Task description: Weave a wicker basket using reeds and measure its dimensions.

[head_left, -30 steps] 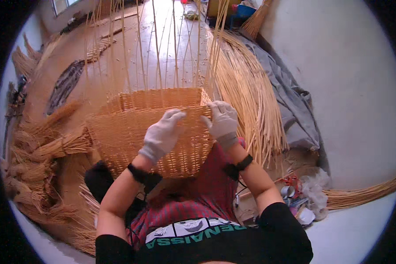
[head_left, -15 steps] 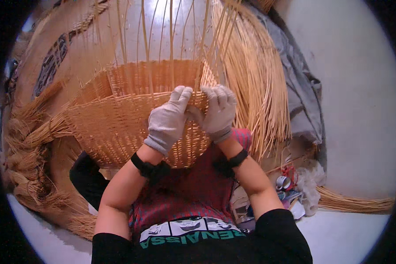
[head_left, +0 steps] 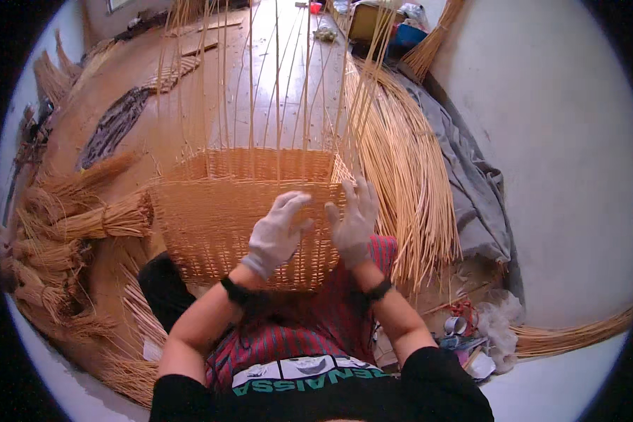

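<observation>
A half-woven wicker basket (head_left: 218, 225) rests across my lap, with tall upright stakes (head_left: 278, 105) rising from its walls. Both my hands wear pale work gloves. My left hand (head_left: 280, 228) hovers before the near wall, right of its middle, thumb and fingers apart and holding nothing. By the right corner of that wall, my right hand (head_left: 355, 218) has its fingers spread upward, near the rim; whether the fingertips touch the weave I cannot tell. Behind the near wall, the far wall (head_left: 267, 162) shows part of the inside.
A large pile of long peeled rods (head_left: 415, 169) lies on the right, beside a grey cloth (head_left: 482, 204). Tied bundles of rods (head_left: 112, 218) are heaped on the left. Plastic bags (head_left: 499, 323) and small items lie at the lower right. A blue tub (head_left: 408, 35) stands far back.
My fingers have come off the rim and spread apart. My left hand has dropped lower against the near wall. The view has tilted up, showing more of the floor beyond.
</observation>
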Demonstrator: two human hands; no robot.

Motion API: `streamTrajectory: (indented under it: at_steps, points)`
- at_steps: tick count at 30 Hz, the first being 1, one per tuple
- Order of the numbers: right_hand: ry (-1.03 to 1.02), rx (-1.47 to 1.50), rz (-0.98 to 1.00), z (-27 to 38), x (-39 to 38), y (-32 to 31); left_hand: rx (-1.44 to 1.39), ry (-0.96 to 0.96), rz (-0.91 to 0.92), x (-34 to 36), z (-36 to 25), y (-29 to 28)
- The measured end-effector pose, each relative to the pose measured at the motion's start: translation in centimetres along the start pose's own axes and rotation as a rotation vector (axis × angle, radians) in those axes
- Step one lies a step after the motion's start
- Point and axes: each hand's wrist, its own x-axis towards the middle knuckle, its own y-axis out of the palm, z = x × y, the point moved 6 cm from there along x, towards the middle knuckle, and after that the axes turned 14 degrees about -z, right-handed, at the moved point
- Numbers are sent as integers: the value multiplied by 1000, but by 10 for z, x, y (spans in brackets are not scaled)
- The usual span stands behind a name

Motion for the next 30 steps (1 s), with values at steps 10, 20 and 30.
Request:
streamTrajectory:
  at_steps: [10,20,30]
  points:
    - [1050,1112,663,94,-134,19,-123,-239,-210,-81,4,-43]
    - [-49,251,1024,95,-46,-2,-566,-830,319,-109,83,-55]
    - [85,-225,545,-113,69,-11,-499,-1116,-419,-30,340,-242]
